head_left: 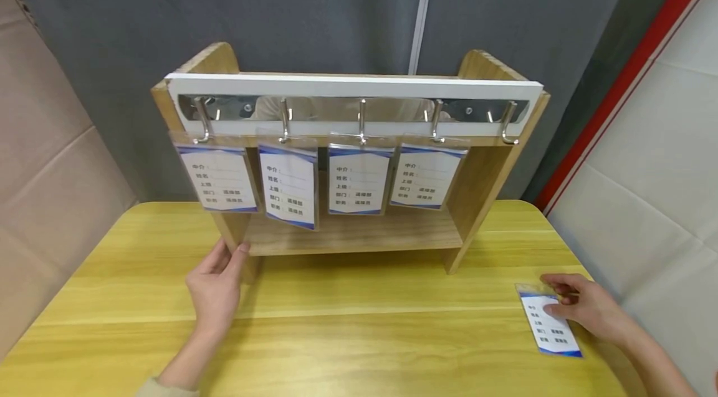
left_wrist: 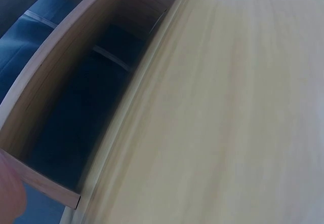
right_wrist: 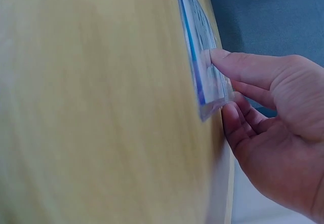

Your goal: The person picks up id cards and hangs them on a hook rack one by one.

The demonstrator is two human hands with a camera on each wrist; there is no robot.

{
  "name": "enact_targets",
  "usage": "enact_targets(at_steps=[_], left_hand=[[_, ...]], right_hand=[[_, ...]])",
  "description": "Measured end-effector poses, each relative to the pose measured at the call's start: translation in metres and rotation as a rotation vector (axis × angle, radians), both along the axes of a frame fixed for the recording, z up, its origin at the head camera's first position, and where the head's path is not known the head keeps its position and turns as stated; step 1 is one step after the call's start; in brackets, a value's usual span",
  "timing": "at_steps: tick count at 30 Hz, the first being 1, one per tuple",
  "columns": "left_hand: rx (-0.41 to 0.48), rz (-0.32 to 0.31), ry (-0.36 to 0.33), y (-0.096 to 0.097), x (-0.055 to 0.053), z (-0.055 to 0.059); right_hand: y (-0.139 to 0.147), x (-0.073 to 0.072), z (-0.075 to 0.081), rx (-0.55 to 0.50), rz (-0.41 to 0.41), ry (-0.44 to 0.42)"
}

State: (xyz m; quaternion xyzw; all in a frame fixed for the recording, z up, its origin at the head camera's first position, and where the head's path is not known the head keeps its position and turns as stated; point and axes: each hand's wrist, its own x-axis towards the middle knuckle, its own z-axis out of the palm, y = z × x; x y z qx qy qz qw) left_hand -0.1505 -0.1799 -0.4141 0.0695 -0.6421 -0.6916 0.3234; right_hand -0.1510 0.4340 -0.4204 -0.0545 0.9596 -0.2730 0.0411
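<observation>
A small wooden rack (head_left: 359, 236) stands on the table, several clear-sleeved badges (head_left: 359, 179) hanging in a row along its front. My left hand (head_left: 215, 291) grips the lower part of its left side panel, thumb in front. Only a bit of that hand (left_wrist: 10, 196) shows in the left wrist view. Far to the right, my right hand (head_left: 597, 310) pinches a loose name badge (head_left: 552, 327) by its right edge. In the right wrist view the thumb presses on the badge (right_wrist: 205, 51) while the curled fingers (right_wrist: 238, 120) sit at its edge, by the table's side.
Several metal hooks (head_left: 362, 116) line a white-framed strip (head_left: 359, 86) across the rack's top; the rightmost hook (head_left: 509, 123) is beyond the badges. A grey curtain (head_left: 314, 10) hangs behind. Pale panels flank the yellow wooden table (head_left: 359, 334), whose right edge is close to my right hand.
</observation>
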Motion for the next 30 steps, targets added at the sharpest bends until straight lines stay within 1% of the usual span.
enact_targets(at_steps=[6, 9, 14, 19, 26, 30], left_hand=[[-0.003, 0.000, 0.007, -0.0004, -0.0001, -0.0009], [0.001, -0.001, 0.006, -0.0006, -0.0001, -0.0013], [-0.002, -0.003, 0.000, -0.0012, 0.0002, -0.0012], [-0.003, -0.001, -0.011, -0.0009, 0.0001, -0.0005], [-0.013, -0.002, 0.000, -0.0012, 0.0010, -0.0010], [-0.009, -0.005, -0.006, -0.0012, 0.0013, -0.0007]], right_hand=[[0.0002, 0.0014, -0.0016, -0.010, 0.021, 0.045], [-0.0001, 0.0025, -0.0029, -0.007, 0.018, 0.063], [-0.0003, 0.0033, -0.0023, -0.001, 0.007, 0.053], [0.0005, 0.0037, -0.0040, -0.038, 0.007, 0.048], [0.0007, 0.0014, -0.0045, -0.039, -0.022, 0.036], [-0.0005, 0.0019, -0.0050, -0.048, -0.022, 0.058]])
